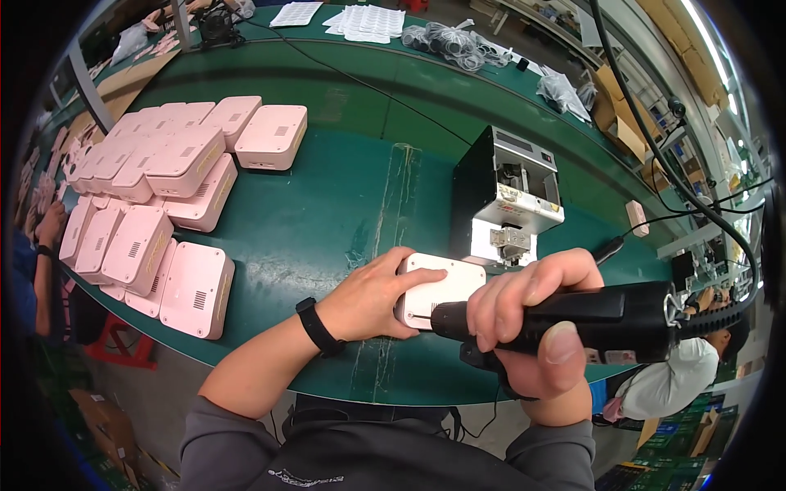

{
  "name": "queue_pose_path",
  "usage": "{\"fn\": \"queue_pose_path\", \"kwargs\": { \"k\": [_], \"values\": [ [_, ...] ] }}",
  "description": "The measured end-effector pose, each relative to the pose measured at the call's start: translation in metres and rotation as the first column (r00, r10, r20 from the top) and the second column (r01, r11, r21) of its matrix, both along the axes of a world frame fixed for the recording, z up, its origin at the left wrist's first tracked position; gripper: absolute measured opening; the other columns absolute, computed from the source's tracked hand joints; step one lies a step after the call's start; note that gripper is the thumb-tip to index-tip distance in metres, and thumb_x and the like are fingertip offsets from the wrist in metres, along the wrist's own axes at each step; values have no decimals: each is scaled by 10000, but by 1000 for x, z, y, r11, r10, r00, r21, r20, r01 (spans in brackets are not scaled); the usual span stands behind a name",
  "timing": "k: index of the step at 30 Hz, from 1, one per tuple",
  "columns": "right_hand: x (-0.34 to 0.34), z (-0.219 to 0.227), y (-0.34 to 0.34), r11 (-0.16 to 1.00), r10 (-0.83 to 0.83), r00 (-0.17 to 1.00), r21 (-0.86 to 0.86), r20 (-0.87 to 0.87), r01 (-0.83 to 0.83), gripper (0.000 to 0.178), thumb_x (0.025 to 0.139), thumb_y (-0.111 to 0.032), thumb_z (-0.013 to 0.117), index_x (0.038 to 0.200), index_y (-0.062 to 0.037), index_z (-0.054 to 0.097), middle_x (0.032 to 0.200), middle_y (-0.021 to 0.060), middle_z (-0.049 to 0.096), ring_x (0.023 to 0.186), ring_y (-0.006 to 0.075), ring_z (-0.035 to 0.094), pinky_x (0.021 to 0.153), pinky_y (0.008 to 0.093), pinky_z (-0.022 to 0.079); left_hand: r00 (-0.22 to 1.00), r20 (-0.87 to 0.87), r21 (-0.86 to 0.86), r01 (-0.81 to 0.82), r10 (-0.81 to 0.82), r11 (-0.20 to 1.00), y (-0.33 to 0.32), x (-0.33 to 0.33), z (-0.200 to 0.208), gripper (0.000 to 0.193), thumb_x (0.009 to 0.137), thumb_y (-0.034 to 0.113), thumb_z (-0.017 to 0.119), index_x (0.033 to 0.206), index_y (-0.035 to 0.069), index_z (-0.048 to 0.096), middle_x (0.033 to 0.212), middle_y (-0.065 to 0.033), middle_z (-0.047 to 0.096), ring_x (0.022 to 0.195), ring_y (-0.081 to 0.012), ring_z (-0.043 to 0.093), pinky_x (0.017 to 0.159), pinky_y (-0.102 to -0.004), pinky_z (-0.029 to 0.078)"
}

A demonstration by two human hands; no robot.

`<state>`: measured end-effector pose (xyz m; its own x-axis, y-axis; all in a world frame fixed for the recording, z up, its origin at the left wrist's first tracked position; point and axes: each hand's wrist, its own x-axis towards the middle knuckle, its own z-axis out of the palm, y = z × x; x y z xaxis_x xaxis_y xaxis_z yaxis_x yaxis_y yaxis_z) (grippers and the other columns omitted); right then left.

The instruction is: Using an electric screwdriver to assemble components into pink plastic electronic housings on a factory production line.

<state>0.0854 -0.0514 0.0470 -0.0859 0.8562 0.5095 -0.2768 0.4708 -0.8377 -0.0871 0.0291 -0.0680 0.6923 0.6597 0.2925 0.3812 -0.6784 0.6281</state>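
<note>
Left hand (366, 296) clamping fingers around box (457, 282) on tabletop (295, 213), frame centre; right hand (509, 304) wrapping fingers around driver (610, 315), bit (419, 316) aiming at box's lower-left corner. Best: bracing box, keeping bit square.

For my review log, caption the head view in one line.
Left hand holds a pale case on a green table; right hand holds a black electric screwdriver at its corner.

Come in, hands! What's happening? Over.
Left hand holding pink plastic box. Right hand gripping black electric screwdriver, bit at box's corner. Screw feeder beyond, not blocking.
</note>
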Motion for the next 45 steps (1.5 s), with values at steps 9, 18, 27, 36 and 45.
{"fn": "queue_pose_path", "kwargs": {
  "k": [9,18,27,36,45],
  "values": [
    [-7,-14,1,997,31,990,-68,139,-22,411,866,-359,693,983,-84,410,685,63,528,562,170,533,575,342,477,999,44,34,-27,26,999,-3,1,-6,799,576,180,849,1325,219,574,1227,-202,519,1117,-375,560,955,-418,488],
    [-15,-20,4,1000,25,998,7,52,-26,392,873,-330,680,986,-69,411,667,66,517,528,160,507,528,322,469,997,67,70,-36,31,997,-5,0,-7,806,553,177,857,1313,211,590,1222,-208,528,1102,-374,572,952,-416,492],
    [-7,-22,3,996,64,998,56,18,-65,332,886,-262,657,992,-58,418,666,85,519,523,161,497,535,321,469,998,70,54,-7,3,999,-12,5,-2,835,541,185,872,1324,217,583,1217,-207,532,1107,-371,574,958,-416,491],
    [-7,-26,5,996,58,997,69,42,-60,289,888,-206,645,1002,-54,426,667,92,517,526,165,493,543,334,468,999,31,77,-30,28,997,-15,0,9,857,531,186,879,1333,203,577,1180,-190,550,1090,-361,583,935,-419,505],
    [45,20,-23,989,-55,945,113,-321,96,305,959,-361,553,1002,-82,436,679,35,500,504,150,486,505,307,432,988,-98,-64,-128,122,990,-49,-25,48,792,636,273,878,1349,145,557,1204,-201,556,1078,-334,606,943,-373,507]
  ]
}}
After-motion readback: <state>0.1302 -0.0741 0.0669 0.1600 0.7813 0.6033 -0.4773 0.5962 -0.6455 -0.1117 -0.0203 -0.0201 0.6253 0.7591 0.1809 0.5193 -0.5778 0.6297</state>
